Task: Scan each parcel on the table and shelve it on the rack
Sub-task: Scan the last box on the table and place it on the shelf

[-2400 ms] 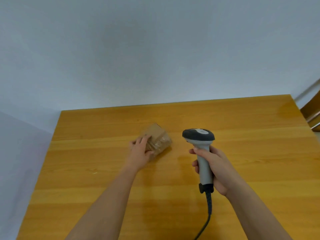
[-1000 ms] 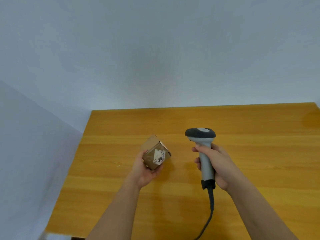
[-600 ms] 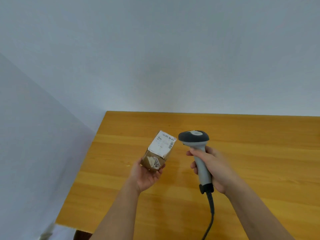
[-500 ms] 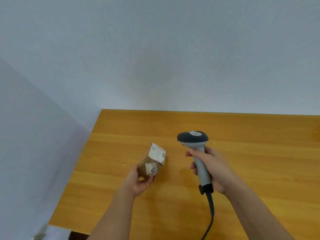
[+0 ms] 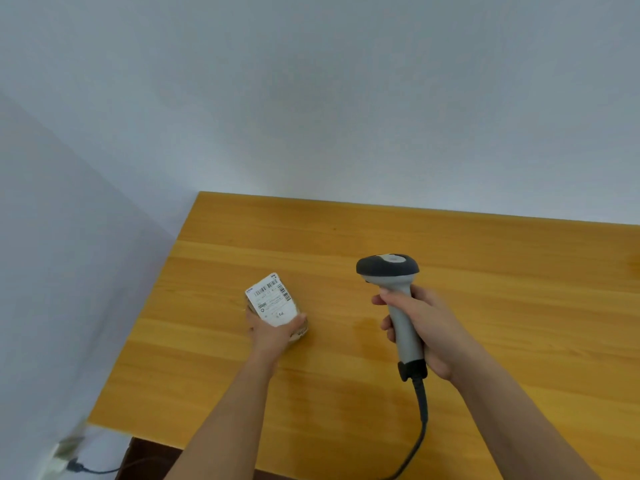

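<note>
Parcel [image 5: 277, 308]: small brown box held over the left part of the table [image 5: 485, 306], white shipping label facing up; barcodes show along its far edges, the print too small to read.
Left hand [image 5: 272, 336]: grips the parcel from below, fingers curled round its near end.
Right hand [image 5: 424, 332]: fingers wrapped round the grey handle of the scanner [image 5: 398, 306], dark head upright, to the right of the parcel and apart from it.
Cable [image 5: 420, 410]: runs from the handle base toward the near edge.
Plug [image 5: 74, 466]: on the floor, lower left.
</note>
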A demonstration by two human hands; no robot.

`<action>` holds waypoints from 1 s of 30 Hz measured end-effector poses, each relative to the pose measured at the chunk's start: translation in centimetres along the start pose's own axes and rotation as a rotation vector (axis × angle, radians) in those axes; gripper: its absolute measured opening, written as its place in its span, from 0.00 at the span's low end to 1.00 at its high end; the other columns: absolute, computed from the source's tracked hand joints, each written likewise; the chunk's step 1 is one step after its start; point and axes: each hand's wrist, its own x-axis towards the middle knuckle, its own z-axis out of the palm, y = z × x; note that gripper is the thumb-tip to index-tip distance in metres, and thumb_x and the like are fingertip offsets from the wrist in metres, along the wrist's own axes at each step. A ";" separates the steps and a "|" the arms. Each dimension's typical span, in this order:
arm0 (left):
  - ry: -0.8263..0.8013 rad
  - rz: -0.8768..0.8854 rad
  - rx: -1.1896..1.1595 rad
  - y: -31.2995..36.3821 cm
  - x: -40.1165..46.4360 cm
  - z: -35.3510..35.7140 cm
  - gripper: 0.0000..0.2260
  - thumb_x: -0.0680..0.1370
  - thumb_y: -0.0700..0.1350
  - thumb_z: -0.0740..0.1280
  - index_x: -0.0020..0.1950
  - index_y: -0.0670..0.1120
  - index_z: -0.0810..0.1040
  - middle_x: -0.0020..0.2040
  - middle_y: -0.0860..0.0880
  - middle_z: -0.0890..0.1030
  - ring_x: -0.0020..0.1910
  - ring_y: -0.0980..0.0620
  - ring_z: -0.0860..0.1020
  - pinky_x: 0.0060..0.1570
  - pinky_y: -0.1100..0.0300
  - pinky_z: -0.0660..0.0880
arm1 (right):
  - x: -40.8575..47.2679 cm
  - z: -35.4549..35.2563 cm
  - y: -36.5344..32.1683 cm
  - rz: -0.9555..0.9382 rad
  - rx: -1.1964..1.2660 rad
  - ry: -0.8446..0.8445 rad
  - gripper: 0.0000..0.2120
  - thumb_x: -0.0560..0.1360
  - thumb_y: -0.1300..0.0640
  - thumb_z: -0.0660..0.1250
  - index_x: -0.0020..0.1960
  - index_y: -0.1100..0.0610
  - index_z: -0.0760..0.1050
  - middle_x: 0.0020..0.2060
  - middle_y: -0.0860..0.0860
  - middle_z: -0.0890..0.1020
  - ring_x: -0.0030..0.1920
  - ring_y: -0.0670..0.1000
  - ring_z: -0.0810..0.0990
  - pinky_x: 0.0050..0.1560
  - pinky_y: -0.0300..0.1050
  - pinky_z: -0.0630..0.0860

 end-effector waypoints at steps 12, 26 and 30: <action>-0.264 -0.143 0.145 1.3 -0.8 0.7 0.33 0.70 0.42 0.79 0.65 0.47 0.60 0.53 0.52 0.75 0.54 0.50 0.76 0.52 0.52 0.79 | -0.1 0.7 -0.5 -0.006 0.005 -0.010 0.10 0.79 0.57 0.68 0.57 0.59 0.77 0.52 0.57 0.82 0.34 0.49 0.77 0.38 0.46 0.75; -0.200 -0.233 -0.087 2.0 -2.0 3.1 0.12 0.80 0.34 0.65 0.62 0.41 0.69 0.49 0.43 0.80 0.41 0.48 0.79 0.34 0.54 0.80 | -1.6 1.0 -2.2 -0.073 -0.044 -0.041 0.13 0.78 0.54 0.69 0.61 0.52 0.73 0.48 0.52 0.86 0.32 0.49 0.77 0.36 0.45 0.76; -0.187 -0.254 0.009 1.6 -2.5 2.7 0.10 0.81 0.36 0.64 0.62 0.38 0.73 0.44 0.43 0.79 0.39 0.50 0.77 0.32 0.57 0.77 | -0.9 1.1 -2.3 -0.078 -0.027 -0.061 0.13 0.77 0.55 0.70 0.60 0.53 0.73 0.49 0.54 0.86 0.32 0.50 0.77 0.37 0.46 0.76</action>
